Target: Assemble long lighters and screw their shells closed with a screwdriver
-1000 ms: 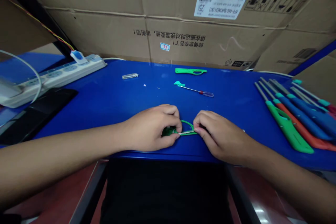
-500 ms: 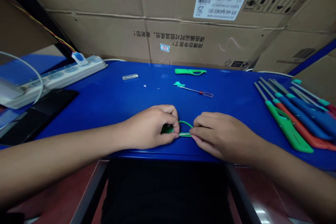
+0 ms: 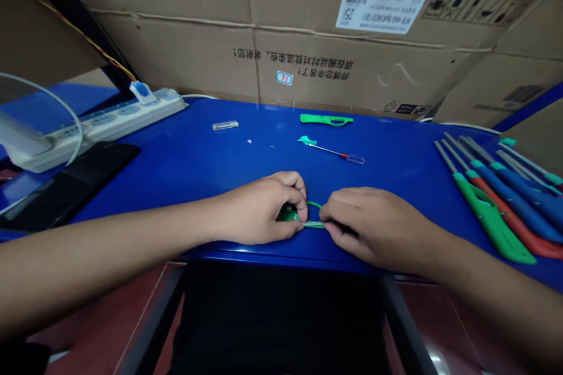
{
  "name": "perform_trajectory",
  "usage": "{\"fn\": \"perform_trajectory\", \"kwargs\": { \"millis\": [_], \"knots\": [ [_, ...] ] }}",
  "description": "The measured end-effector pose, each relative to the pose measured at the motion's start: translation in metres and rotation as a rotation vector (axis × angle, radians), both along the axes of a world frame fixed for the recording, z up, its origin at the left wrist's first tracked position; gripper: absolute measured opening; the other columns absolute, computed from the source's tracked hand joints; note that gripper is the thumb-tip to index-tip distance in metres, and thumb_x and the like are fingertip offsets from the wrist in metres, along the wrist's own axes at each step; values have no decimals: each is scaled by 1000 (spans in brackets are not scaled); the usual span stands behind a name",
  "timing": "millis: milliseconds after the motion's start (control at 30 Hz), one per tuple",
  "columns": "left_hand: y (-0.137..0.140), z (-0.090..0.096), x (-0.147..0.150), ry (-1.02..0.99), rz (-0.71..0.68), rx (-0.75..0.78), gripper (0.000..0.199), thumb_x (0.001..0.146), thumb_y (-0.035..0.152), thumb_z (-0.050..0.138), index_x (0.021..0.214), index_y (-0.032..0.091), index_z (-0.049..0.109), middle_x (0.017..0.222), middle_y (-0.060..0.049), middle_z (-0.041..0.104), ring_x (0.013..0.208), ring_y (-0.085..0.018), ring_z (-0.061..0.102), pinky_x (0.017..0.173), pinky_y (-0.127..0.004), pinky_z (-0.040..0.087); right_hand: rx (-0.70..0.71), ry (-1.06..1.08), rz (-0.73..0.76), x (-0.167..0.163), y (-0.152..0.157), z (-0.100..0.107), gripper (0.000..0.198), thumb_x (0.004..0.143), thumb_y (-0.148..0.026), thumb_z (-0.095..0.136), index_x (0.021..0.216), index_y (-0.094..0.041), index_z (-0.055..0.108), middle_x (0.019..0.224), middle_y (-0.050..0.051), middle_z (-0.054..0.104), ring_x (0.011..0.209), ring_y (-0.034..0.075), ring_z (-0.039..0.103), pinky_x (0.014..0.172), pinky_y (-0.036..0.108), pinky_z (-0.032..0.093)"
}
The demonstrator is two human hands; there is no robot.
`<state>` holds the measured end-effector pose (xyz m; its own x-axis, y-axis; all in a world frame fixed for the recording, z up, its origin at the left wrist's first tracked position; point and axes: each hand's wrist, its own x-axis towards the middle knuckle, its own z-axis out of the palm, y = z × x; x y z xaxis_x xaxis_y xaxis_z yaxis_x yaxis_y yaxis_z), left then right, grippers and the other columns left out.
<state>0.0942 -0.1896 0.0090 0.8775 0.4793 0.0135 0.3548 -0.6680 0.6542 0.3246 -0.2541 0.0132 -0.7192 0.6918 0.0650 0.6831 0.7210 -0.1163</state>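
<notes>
- Pinching a green casing (image 3: 290, 214) near the table's front edge, I held it between both hands; take it as the clock's centre.
- At nine o'clock, my left hand (image 3: 268, 210) had thumb and fingers closed on it, so its end there lay mostly hidden, with small inner parts too dark to make out.
- At three o'clock, my right hand (image 3: 373, 222) had its fingertips narrowed on the other end, covering it; I can't tell whether the thin silvery rod (image 3: 313, 223) was also in that pinch.
- At twelve, another green shell (image 3: 325, 120) lay well apart from me, below a cardboard box (image 3: 185, 47) cut off at the top.
- Toward one, a screwdriver (image 3: 352, 158) lay with its tip at a teal piece (image 3: 307, 140); whether they touched was unclear.
- Between ten and eleven, a clear tube (image 3: 225, 125) lay farther off, its contents illegible.
- At three, well beyond my right hand, long-nosed lighters (image 3: 497, 225) overlapped, some cut off by the view's edge.
- Around ten, a power strip (image 3: 149, 112) showed, its far-left end blurred.
</notes>
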Motion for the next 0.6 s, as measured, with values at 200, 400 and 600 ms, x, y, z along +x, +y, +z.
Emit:
{"fn": "perform_trajectory", "kwargs": {
  "millis": [200, 400, 600],
  "knots": [
    [0, -1, 0, -19, -8, 7, 9, 83, 20, 66, 90, 19, 72, 107, -5, 57, 100, -18, 57, 91, -33, 48, 85, -38, 80, 0, -3, 1, 24, 98, -18, 44, 102, -16, 67, 88, 8, 66, 79, 20, 59, 71, 33, 45],
    [0, -2, -1, -11, -4, -2, 10, 83, 21, 66, 91, 20, 72, 108, -5, 58, 101, -18, 57, 90, -33, 48, 3, -33, 119, -1, 2, 4, 21, 96, -16, 44, 96, -15, 65, 86, 7, 65, 80, 20, 58, 72, 33, 45],
    [1, -3, -1, -17, -24, 13, 10, 84, 20, 65, 92, 19, 72, 107, -5, 57, 100, -17, 58, 91, -33, 48, -11, -21, 109, -1, 3, 3, 20, 96, -16, 45, 93, -15, 65, 84, 6, 64, 77, 19, 56, 71, 31, 43]
  ]
}}
